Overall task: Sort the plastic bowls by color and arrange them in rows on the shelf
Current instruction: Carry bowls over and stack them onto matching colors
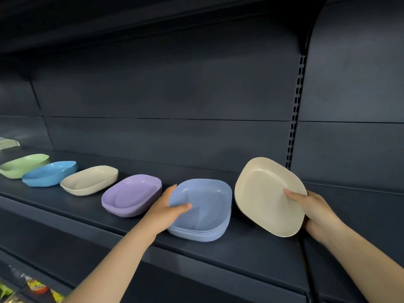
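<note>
While the left hand [166,212] rests on the near-left rim of a stack of periwinkle-blue, rounded-square plastic bowls [202,212], its thumb lies inside the top bowl and its fingers wrap the outer wall, so the stack's edge sits pinched between them. That stack stands on the dark metal shelf [251,248], near its front edge. The right hand [310,209] holds a cream rounded-square plastic bowl [267,196] tilted up off the shelf, hollow side facing the camera; the thumb presses on the inner face at the right rim and the fingers curl behind it (they are mostly hidden by the bowl). This bowl is just right of the blue stack, not touching it. Along the shelf to the left stand, in order, a lilac plastic bowl stack [131,194], another cream plastic bowl stack [89,179], a bright blue plastic bowl [49,173] and a pale green plastic bowl [23,165]. Colourful packets [38,288] show at lower left.
</note>
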